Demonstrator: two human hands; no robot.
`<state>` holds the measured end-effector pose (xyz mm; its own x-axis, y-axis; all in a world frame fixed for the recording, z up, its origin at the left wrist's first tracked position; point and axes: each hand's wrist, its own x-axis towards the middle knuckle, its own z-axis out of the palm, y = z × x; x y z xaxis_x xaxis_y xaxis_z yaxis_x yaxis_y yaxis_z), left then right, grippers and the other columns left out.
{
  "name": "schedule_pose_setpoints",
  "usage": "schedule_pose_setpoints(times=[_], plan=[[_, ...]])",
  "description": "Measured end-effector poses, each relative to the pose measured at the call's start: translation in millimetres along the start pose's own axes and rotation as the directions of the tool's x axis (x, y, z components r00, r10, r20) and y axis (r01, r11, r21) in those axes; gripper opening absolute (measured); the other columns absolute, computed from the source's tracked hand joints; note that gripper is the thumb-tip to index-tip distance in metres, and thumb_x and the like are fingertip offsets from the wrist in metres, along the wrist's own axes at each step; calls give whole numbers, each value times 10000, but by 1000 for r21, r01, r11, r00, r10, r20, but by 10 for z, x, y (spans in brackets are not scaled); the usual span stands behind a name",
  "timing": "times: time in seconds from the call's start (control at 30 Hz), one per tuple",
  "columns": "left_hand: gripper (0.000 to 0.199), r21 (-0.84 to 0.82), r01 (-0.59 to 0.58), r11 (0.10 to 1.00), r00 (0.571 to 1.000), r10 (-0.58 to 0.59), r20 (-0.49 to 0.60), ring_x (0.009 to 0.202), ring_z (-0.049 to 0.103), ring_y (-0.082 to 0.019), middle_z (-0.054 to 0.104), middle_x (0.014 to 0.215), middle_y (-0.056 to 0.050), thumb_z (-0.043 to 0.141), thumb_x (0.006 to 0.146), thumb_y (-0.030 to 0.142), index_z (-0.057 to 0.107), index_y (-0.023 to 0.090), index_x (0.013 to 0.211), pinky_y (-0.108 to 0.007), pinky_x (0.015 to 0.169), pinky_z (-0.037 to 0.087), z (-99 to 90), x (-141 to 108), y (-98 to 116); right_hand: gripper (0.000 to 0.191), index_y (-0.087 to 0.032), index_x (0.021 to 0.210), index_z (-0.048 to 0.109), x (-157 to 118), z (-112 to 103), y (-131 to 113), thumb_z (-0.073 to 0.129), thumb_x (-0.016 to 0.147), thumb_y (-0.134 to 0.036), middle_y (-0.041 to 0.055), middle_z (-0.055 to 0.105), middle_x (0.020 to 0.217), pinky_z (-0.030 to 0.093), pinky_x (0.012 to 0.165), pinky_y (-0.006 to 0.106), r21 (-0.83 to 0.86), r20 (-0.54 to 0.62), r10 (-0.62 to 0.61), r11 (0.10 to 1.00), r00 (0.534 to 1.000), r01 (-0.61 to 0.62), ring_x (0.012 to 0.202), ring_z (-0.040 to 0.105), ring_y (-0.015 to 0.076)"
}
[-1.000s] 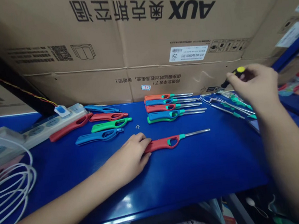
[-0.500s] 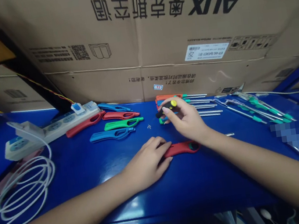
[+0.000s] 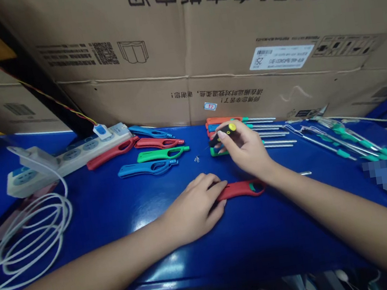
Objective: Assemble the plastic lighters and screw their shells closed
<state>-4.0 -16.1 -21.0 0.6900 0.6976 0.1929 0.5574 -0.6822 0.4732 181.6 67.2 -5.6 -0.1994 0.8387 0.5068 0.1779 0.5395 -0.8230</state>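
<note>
My left hand (image 3: 198, 206) is closed around the handle end of a red gas lighter (image 3: 237, 189) lying on the blue table; its metal tube runs out to the right, partly behind my right wrist. In my right hand (image 3: 246, 145) is a black and yellow screwdriver (image 3: 226, 134), gripped by its handle with the thin tip pointing down and left. Close to that tip lies a small heap of screws (image 3: 197, 159) on the table. Several lighters with metal tubes (image 3: 276, 143) lie behind my right hand, which hides part of them.
Blue, green and red handle shells (image 3: 148, 168) lie at the left. Behind them are a power strip (image 3: 69, 157) and a coiled white cable (image 3: 30, 240). Metal tubes with green ends (image 3: 351, 139) are piled at the right. A large cardboard box (image 3: 165, 48) stands along the back.
The view has shifted slightly, so most things appear a little further right. Both hands keep their grips, and the screwdriver stays near the screws.
</note>
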Motion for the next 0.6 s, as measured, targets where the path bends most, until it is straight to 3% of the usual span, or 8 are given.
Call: schedule_pose_setpoints(times=[0.17,0.33,0.6], plan=[[419,-40,-8,999,1000,7,-11,1134,526,-260,583,1217,-134,474,1006,242,544,111,1397,-430,1042,490,6,-4,-11,192,-232,1027,624,60,-69,-162,631,951,-408,23,701,937,626,617,268,55,-106,-51,997,993,57,737,723,147],[422,-60,-17,998,1000,16,-15,1132,534,-264,589,1211,-137,490,996,234,549,112,1395,-444,1036,494,6,-10,-2,235,-225,979,634,36,-104,-326,664,921,-450,11,699,853,619,559,246,128,-128,-7,991,992,24,683,712,138],[411,-219,-57,974,993,33,-112,1160,588,-240,645,1240,-115,613,969,260,575,162,1367,-422,1035,508,116,47,-88,290,-224,872,590,-195,-369,-374,676,864,-501,7,693,773,542,424,245,423,-235,260,895,937,-142,526,638,131]])
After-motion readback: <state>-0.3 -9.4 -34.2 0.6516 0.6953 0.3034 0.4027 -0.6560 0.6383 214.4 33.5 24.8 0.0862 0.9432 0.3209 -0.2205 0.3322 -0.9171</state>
